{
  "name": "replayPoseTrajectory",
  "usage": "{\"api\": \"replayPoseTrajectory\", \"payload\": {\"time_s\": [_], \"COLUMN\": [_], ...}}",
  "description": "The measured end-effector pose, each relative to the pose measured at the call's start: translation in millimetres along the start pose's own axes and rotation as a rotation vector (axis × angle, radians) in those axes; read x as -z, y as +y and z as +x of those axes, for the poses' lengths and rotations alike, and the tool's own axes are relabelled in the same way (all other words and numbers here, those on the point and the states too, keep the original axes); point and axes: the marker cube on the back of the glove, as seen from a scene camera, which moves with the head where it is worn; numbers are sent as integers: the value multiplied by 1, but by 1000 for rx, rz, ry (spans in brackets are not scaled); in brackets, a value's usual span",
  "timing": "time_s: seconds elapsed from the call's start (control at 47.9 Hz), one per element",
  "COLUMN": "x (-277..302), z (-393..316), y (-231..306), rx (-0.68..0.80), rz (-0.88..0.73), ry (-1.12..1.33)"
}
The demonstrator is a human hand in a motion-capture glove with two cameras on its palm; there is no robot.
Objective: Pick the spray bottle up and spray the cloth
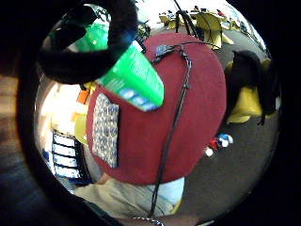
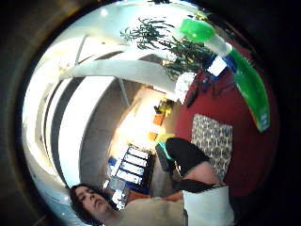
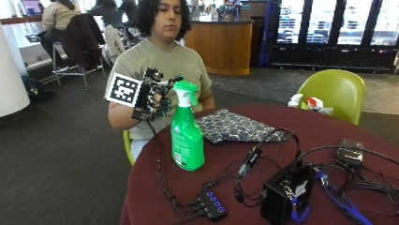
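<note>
The bottle (image 3: 187,136) stands upright on the red bench (image 3: 349,136), near the edge closest to the seated person. It is green with a green trigger head and a white neck. The gloved right hand (image 3: 156,96) is raised at the level of the bottle's head, just beside it on the person's side. The grip looks spread, its fingers (image 3: 163,107) only partly bent toward the neck and trigger; from the outside view it is hard to tell whether any fingertip touches the plastic, and nothing shows them wrapped round it.

In the little finger side palm view the bottle (image 1: 134,77) fills the space next to a black strap of the hand (image 1: 89,52), so it sits close to the palm. In the thumb side view the bottle (image 2: 249,87) runs along the edge, with the bench (image 2: 235,155) under it.

The cloth (image 3: 237,126), patterned in dark and pale, lies flat on the bench just beyond the bottle, apart from it; it also shows in both palm views (image 1: 106,134) (image 2: 214,141).

1 black box (image 3: 287,192) and a small hub (image 3: 212,204) sit on the near part of the bench.
</note>
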Motion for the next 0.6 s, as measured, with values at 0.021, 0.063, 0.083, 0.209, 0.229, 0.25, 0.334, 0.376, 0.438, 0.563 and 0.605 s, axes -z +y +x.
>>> {"api": "replayPoseTrajectory", "payload": {"time_s": [0.021, 0.063, 0.083, 0.209, 0.229, 0.25, 0.334, 0.376, 0.438, 0.563, 0.605], "x": [-2, -5, -7, -20, -23, -26, -36, -40, -45, -53, -55], "z": [3, 10, 12, 19, 20, 21, 25, 28, 30, 33, 36], "y": [-6, -15, -19, -55, -61, -67, -81, -86, -96, -118, -124], "rx": [11, 30, 22, -36, -45, -54, -56, -21, 24, -31, -18], "rz": [12, -1, -13, 63, 89, 101, 89, 80, 95, 164, 159], "ry": [-15, -44, -57, -126, -130, -130, -118, -111, -93, -71, -74]}}
